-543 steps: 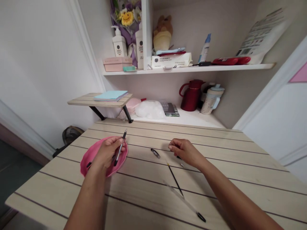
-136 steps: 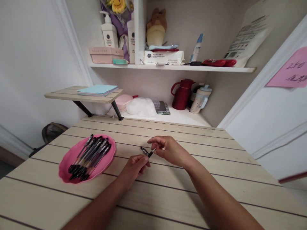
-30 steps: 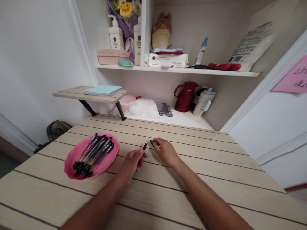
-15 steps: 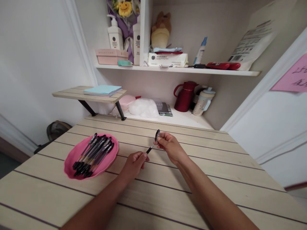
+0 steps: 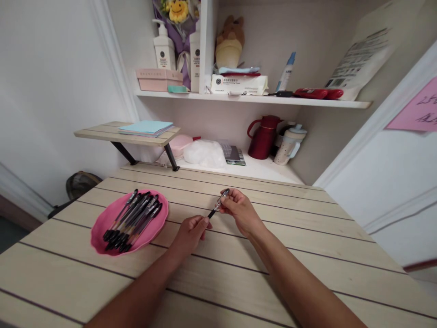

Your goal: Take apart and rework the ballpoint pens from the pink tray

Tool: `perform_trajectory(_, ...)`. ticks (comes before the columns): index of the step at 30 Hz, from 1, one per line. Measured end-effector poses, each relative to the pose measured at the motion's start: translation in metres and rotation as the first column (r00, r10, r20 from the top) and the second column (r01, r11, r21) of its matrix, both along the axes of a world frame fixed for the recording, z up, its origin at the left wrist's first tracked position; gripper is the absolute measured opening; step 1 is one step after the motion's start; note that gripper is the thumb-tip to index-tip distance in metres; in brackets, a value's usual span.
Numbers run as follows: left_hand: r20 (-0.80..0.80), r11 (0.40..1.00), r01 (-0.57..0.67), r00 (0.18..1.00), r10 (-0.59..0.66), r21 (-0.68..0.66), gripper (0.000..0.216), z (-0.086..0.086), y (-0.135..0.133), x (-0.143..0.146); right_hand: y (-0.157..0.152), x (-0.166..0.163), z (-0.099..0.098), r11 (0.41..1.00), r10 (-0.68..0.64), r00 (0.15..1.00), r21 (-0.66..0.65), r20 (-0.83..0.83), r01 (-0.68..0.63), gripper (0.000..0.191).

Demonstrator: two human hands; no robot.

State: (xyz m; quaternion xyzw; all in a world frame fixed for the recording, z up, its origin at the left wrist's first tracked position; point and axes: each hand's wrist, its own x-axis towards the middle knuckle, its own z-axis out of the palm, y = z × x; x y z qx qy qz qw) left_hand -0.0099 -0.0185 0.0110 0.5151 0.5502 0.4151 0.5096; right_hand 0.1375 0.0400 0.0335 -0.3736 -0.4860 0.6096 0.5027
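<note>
the left hand (image 5: 191,230) pinches the pen (image 5: 212,212) near its lower end, its grip closed on the barrel, so the pen slants up and to the right above the tabletop (image 5: 307,237). the right hand (image 5: 241,212) holds the cap (image 5: 223,196) in a narrow fingertip grip, right at the pen's upper end and roughly in line with it. whether the cap is already seated or only meets the tip is too small to tell. this looks like the capping step. if the cap is not yet on, seating it calls for keeping both pieces on one axis and pushing straight, with the left grip firm so the thin barrel does not slip.

the pen is slim, black and smooth, probably plastic. the cap is short and partly glossy. to the left, well apart from both hands, a shallow pink plate (image 5: 102,225) with a smooth rounded rim holds a bundle of black pens (image 5: 133,221), lying side by side on a slant. the tabletop is pale wood grain crossed by dark grooves.
</note>
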Motion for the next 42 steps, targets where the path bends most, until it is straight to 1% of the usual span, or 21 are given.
perform_trajectory(3, -0.006, 1.0, 0.007, 1.0, -0.007, -0.002, 0.035, -0.001, 0.001, -0.001, -0.003, -0.003, -0.002, 0.999, 0.036, 0.999, 0.024, 0.032, -0.036, 0.026)
perform_trajectory(6, 0.003, 1.0, 0.012, 1.0, -0.012, 0.012, 0.034, -0.002, 0.001, -0.003, -0.006, -0.006, -0.003, 0.995, 0.092, 0.99, 0.023, 0.108, -0.095, 0.025)
perform_trajectory(10, 0.033, 0.998, 0.051, 0.998, -0.053, 0.038, 0.029, -0.003, 0.001, -0.002, -0.008, -0.003, -0.002, 0.98, 0.187, 0.966, 0.042, 0.176, -0.197, 0.03)
perform_trajectory(13, 0.064, 0.997, 0.067, 0.996, -0.069, 0.033, 0.029, -0.003, 0.001, -0.002, -0.005, 0.002, 0.0, 0.974, 0.188, 0.96, 0.088, 0.209, -0.21, 0.032)
perform_trajectory(18, 0.077, 0.996, 0.083, 0.993, -0.085, 0.027, 0.031, -0.003, 0.0, -0.002, -0.001, 0.006, -0.003, 0.956, 0.216, 0.947, 0.143, 0.24, -0.254, 0.021)
perform_trajectory(22, 0.078, 0.996, 0.071, 0.994, -0.075, 0.044, 0.033, -0.002, -0.001, -0.001, -0.001, 0.003, -0.006, 0.954, 0.223, 0.951, 0.154, 0.215, -0.258, 0.018)
perform_trajectory(27, 0.056, 0.998, 0.034, 0.998, -0.037, 0.056, 0.032, -0.004, -0.002, 0.0, -0.006, -0.002, -0.004, 0.961, 0.199, 0.962, 0.153, 0.188, -0.229, 0.016)
perform_trajectory(29, 0.037, 0.995, 0.03, 0.999, -0.034, 0.092, 0.029, -0.006, -0.001, 0.0, -0.008, -0.004, -0.004, 0.963, 0.198, 0.966, 0.152, 0.164, -0.223, 0.016)
perform_trajectory(34, -0.028, 0.979, 0.03, 0.999, -0.025, 0.199, 0.028, -0.011, -0.002, 0.0, -0.011, -0.008, -0.005, 0.951, 0.252, 0.964, 0.166, 0.079, -0.262, 0.018)
perform_trajectory(37, -0.038, 0.98, 0.038, 0.999, -0.032, 0.193, 0.03, -0.01, -0.002, 0.0, -0.01, -0.008, -0.007, 0.951, 0.243, 0.965, 0.171, 0.099, -0.257, 0.019)
perform_trajectory(40, -0.034, 0.986, 0.051, 0.998, -0.046, 0.158, 0.031, -0.009, -0.002, 0.001, -0.008, -0.007, -0.008, 0.957, 0.204, 0.967, 0.178, 0.155, -0.231, 0.021)
perform_trajectory(42, -0.032, 0.984, 0.068, 0.997, -0.064, 0.165, 0.03, -0.008, -0.002, 0.0, -0.008, -0.006, -0.007, 0.955, 0.201, 0.962, 0.181, 0.186, -0.235, 0.022)
